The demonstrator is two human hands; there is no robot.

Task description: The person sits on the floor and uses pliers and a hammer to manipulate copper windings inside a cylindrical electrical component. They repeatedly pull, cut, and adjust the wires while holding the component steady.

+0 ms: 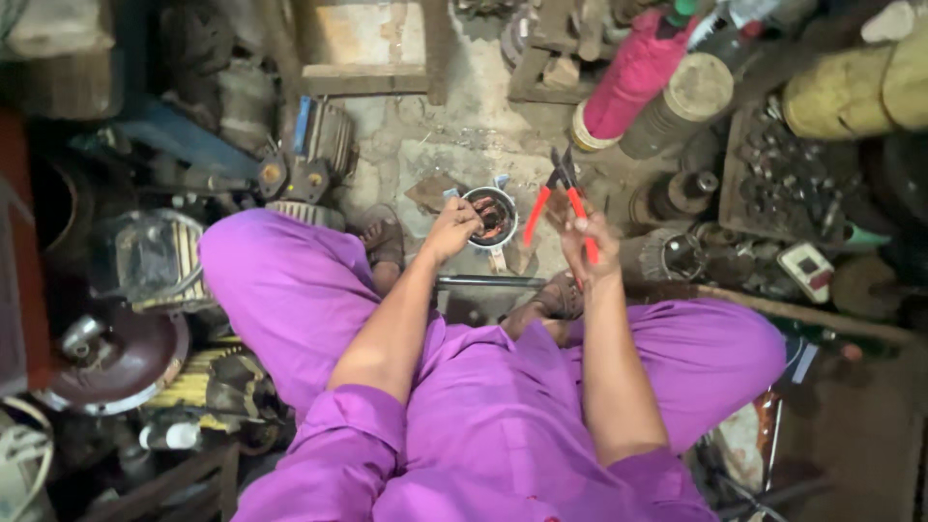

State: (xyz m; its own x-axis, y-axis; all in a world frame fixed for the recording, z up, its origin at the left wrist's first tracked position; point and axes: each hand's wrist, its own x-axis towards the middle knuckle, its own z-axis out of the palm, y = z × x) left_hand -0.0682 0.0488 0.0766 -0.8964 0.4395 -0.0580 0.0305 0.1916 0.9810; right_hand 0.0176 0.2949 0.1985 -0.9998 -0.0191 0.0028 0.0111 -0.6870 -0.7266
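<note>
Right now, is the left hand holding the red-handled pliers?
No, the right hand grips the red-handled pliers, while the left hand rests on the small motor stator.

motor stator point(490, 217): round, windings exposed, on floor | red-handled pliers point(562, 196): raised, jaws up

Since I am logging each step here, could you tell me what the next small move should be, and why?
Probably bring the red-handled pliers down to the small motor stator. The right hand holds them raised beside it, jaws pointing away, while the left hand grips the stator's rim on the floor.
</note>
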